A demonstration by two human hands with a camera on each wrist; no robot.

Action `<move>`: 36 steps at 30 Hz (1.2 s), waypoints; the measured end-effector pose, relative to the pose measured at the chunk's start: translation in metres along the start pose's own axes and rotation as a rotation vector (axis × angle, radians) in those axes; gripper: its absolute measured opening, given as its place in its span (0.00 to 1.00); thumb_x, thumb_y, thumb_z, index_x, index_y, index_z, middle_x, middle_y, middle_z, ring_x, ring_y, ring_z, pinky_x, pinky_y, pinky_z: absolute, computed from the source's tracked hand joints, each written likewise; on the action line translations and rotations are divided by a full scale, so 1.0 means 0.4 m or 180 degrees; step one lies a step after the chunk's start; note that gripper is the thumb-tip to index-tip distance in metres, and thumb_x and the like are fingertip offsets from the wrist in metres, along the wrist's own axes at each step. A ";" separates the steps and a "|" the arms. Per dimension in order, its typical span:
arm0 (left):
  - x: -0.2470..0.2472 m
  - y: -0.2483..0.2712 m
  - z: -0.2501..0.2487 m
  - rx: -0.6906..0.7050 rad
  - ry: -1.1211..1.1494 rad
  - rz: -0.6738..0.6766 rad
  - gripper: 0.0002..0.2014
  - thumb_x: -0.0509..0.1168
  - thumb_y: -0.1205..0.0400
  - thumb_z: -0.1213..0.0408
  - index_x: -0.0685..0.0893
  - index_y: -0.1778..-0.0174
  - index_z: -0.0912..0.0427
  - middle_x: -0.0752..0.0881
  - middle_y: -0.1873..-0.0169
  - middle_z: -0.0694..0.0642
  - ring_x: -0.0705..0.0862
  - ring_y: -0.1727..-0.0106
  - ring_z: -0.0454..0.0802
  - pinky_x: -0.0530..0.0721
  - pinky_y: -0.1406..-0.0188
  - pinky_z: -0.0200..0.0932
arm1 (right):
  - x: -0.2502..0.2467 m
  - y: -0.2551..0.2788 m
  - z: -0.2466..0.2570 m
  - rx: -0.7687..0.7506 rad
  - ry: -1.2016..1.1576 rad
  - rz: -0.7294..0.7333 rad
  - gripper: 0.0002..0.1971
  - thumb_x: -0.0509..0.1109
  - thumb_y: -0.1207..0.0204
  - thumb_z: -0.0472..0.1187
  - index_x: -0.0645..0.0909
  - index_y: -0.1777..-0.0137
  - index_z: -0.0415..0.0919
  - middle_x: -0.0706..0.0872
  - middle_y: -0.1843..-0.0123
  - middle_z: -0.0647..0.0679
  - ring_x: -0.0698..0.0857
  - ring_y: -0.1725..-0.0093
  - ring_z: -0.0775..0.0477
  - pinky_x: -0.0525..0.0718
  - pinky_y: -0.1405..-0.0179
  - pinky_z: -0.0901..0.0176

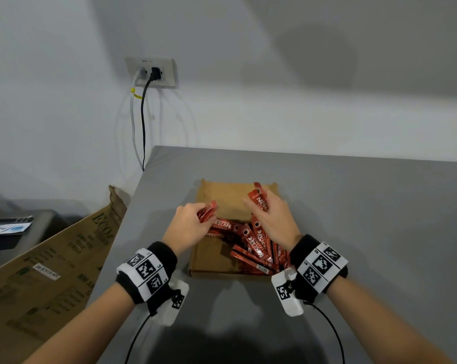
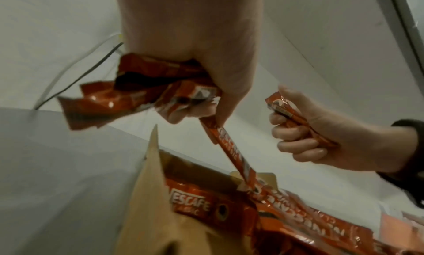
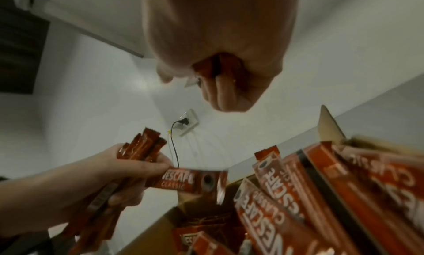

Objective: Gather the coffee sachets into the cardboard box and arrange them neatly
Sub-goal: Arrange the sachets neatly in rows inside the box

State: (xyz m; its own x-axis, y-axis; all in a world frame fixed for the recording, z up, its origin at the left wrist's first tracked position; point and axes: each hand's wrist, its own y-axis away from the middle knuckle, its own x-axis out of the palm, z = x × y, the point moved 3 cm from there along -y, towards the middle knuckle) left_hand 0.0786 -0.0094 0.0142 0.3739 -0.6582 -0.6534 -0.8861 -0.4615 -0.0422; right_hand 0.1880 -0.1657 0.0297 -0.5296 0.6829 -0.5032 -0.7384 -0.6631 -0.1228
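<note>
Two hands hover over the cardboard box (image 1: 203, 261): left hand (image 1: 189, 222) clutches a sachet bundle (image 1: 207, 212), right hand (image 1: 270, 215) grips a few sachets (image 1: 260, 199). Below both grips, loose sachets (image 1: 256, 248) lie jumbled inside; arranging seems underway, squaring bundles likely next.

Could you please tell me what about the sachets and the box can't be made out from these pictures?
- Sachet count in the left hand: head view, fingers cover the bunch; left wrist view, blurred.
- Sachet count in the right hand: right wrist view, curled fingers hide them.
- Near right corner of the cardboard box: head view, right wristband covers it.
- Loose sachets in the box: overlapping, uncountable.
</note>
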 end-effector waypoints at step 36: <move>0.069 0.037 0.020 0.1148 -0.2134 0.1048 0.08 0.62 0.20 0.61 0.85 0.50 0.54 0.87 0.51 0.49 0.84 0.51 0.51 0.79 0.56 0.41 | 0.103 -0.095 0.006 0.0003 0.2170 0.1326 0.09 0.73 0.26 0.45 0.85 0.56 0.39 0.83 0.66 0.50 0.81 0.68 0.53 0.74 0.73 0.68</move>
State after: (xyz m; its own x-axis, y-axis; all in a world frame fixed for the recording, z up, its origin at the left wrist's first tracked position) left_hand 0.0736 -0.0293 -0.0105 -0.0614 -0.1796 -0.9818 -0.9978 -0.0130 0.0648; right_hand 0.1933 -0.1118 0.0156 -0.3902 0.0408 -0.9198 -0.5364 -0.8221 0.1911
